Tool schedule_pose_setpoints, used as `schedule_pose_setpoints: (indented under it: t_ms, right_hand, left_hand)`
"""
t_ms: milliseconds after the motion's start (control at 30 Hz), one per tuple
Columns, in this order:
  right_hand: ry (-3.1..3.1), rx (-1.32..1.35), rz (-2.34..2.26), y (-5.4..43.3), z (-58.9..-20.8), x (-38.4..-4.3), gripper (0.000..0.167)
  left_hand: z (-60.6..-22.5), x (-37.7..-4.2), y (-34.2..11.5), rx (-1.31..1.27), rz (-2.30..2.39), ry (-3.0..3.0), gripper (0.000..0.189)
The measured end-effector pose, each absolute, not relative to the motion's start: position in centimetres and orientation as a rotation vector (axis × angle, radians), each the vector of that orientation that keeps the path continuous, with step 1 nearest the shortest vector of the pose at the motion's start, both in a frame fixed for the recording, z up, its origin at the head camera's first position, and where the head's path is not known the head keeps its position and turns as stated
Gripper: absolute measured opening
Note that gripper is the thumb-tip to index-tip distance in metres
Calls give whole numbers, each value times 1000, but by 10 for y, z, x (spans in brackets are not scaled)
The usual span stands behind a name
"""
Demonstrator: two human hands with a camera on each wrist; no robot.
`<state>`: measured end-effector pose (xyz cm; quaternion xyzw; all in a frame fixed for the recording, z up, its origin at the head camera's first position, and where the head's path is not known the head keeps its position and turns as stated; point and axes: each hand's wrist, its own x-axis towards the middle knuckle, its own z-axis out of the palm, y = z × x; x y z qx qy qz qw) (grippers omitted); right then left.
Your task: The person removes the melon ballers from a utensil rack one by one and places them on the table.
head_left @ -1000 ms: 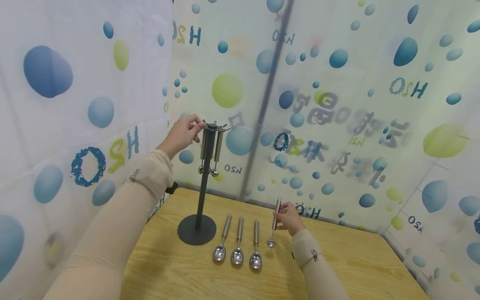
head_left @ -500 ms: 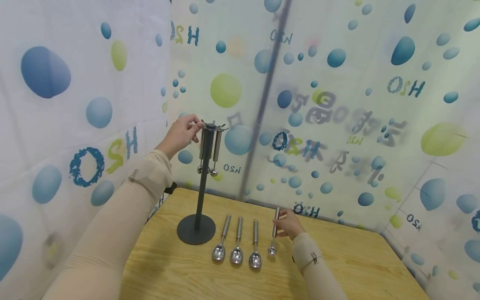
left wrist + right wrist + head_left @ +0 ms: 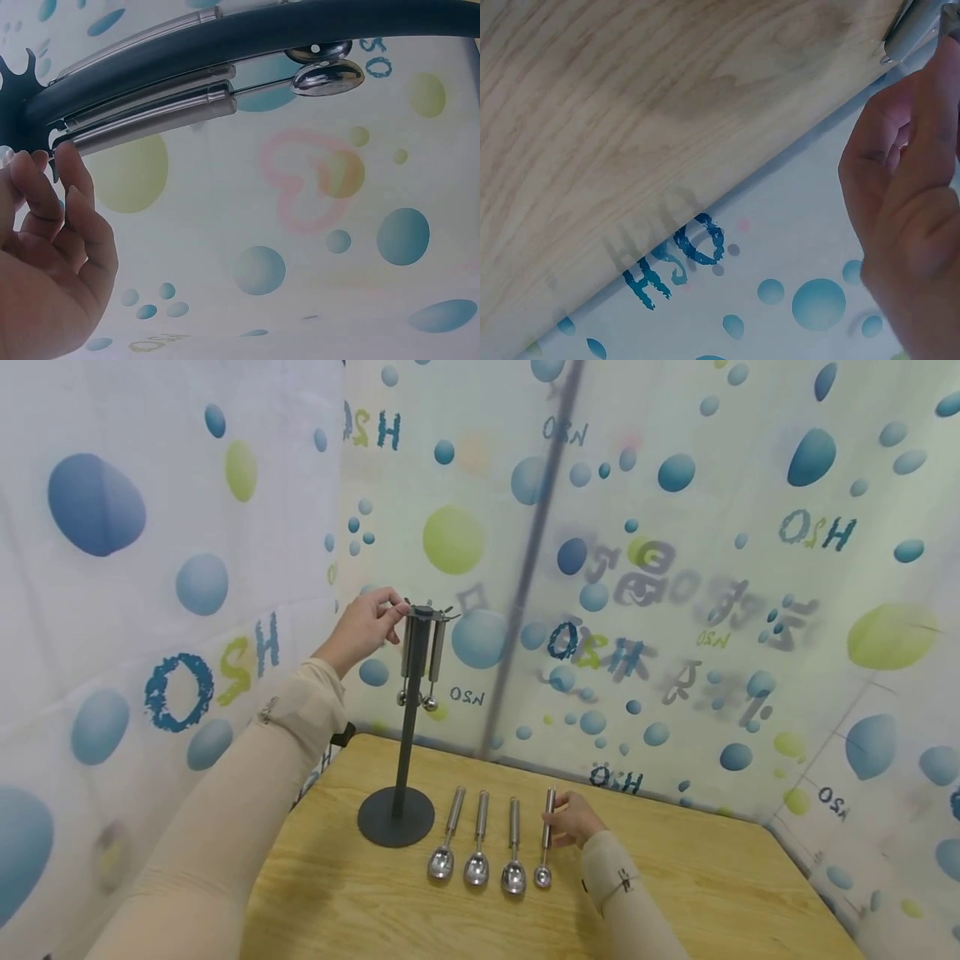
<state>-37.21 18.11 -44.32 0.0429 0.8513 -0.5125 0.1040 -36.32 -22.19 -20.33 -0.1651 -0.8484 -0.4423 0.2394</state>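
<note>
My left hand (image 3: 366, 625) pinches a hook at the top of a dark utensil stand (image 3: 407, 727), which rises from a round base. Steel utensils (image 3: 157, 116) with small round bowls hang from that top, right by the left fingertips. On the wooden table, my right hand (image 3: 577, 820) grips the handle of a small melon baller (image 3: 542, 877), its bowl pointing toward me. It lies alongside three larger steel scoops, the left one (image 3: 440, 862), the middle one (image 3: 476, 868) and the right one (image 3: 513, 878). The right wrist view catches only part of a handle (image 3: 915, 30) near the fingers.
The wooden table (image 3: 675, 877) ends at a back edge against a printed curtain (image 3: 675, 610). Another curtain (image 3: 150, 568) hangs close along the left side. The stand's round base (image 3: 396, 817) sits left of the row of scoops.
My right hand has lowered the melon baller toward me, bringing it down in line with the three scoops. The left hand keeps its pinch on the stand's top.
</note>
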Motion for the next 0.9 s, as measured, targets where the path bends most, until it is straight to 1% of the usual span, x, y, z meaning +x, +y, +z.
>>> schedule_pose_setpoints:
  t_ms: [200, 533, 733, 900]
  right_hand:
    - [2518, 140, -1456, 182, -451, -375, 30]
    - [2581, 188, -1293, 176, -456, -374, 21]
    - [2687, 140, -1114, 172, -464, -380, 15]
    - [2791, 131, -962, 169, -475, -385, 15]
  left_hand:
    - [-201, -362, -221, -450, -1209, -2323, 29]
    - [-203, -362, -222, -444, -1223, -2330, 30]
    - [-203, -362, -223, -445, -1211, -2322, 29]
    - [-203, -362, -222, -453, -1225, -2325, 29]
